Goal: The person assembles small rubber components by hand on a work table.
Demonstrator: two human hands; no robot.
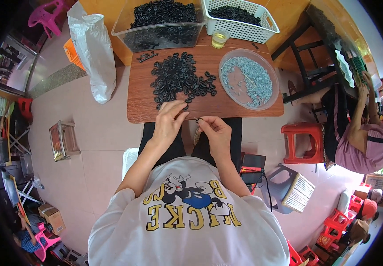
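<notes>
Left hand [170, 119] pinches a black rubber ring [185, 107] at the near edge of the wooden table [138, 104]; right hand [215, 129] holds a small part, kind unclear. Good practice: keep both fingertip grips close together, low over the table edge.

Tiny piece pinched between the right hand [216, 132] fingers [201, 120], too small to identify.

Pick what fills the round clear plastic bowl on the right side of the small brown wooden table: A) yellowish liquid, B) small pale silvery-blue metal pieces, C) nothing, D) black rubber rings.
B: the round clear plastic bowl holds small pale silvery-blue metal pieces; the black rubber rings lie loose on the brown wooden table beside it.
</notes>
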